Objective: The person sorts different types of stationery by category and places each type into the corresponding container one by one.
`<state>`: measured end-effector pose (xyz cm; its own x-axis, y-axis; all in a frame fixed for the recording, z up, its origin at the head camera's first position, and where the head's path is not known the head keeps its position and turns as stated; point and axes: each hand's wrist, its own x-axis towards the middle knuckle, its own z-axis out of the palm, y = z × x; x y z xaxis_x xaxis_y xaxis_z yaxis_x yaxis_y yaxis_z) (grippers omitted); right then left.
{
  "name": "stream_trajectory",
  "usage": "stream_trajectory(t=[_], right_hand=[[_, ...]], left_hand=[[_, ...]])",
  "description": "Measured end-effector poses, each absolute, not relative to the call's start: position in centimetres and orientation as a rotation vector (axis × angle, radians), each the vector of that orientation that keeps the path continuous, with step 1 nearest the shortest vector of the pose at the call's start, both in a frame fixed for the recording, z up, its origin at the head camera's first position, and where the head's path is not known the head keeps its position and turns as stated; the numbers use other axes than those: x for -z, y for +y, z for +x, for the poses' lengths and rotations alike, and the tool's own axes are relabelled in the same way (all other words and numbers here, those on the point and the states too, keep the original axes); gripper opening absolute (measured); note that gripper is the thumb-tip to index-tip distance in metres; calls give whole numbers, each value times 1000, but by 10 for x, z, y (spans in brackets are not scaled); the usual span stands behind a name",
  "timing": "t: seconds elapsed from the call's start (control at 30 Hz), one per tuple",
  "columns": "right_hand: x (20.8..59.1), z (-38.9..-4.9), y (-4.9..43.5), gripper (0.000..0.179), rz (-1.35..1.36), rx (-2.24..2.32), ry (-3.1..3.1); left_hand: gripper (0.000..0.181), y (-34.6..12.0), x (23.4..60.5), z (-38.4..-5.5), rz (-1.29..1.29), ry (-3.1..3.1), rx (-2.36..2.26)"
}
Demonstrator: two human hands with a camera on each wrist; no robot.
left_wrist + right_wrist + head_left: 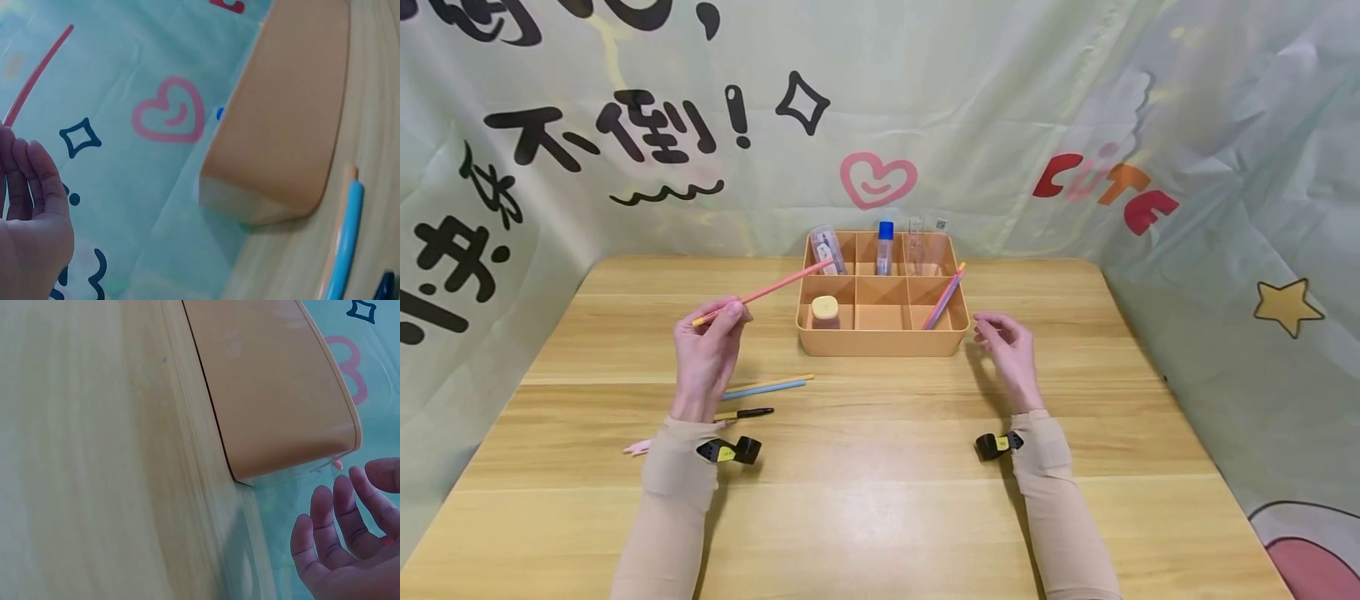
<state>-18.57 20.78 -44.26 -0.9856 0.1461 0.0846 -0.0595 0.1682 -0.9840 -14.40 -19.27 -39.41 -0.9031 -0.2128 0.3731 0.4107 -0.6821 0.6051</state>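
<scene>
My left hand point(709, 354) pinches a slim pink pencil-like stick point(782, 282) with a yellow end, holding it raised left of the tan organizer point(880, 342). Its far end passes in front of the organizer's back left compartment. In the left wrist view the stick point(39, 76) rises above the fingers. At the organizer's right front corner is my right hand point(1009, 354), its fingers loosely bent and holding nothing. Pink and purple sticks point(946, 298) lean in the front right compartment. A yellow-capped bottle point(825, 310) stands in the front left one.
Blue and yellow sticks point(766, 388), a black-and-yellow pen point(752, 412) and a pale pink item point(637, 447) lie near my left wrist. The organizer's back row holds a clear case point(827, 248), a blue-capped tube point(885, 247) and a clear container point(916, 247). Printed cloth hangs behind.
</scene>
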Motion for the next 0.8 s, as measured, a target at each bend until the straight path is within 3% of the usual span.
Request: stream_trajectory(t=[0.57, 0.8], right_hand=[[442, -186, 208, 27, -88, -1935, -2272], [442, -185, 208, 27, -76, -1922, -2275]], left_hand=[[14, -169, 361, -171, -422, -1015, 2682], [15, -155, 352, -183, -372, -1363, 2542]])
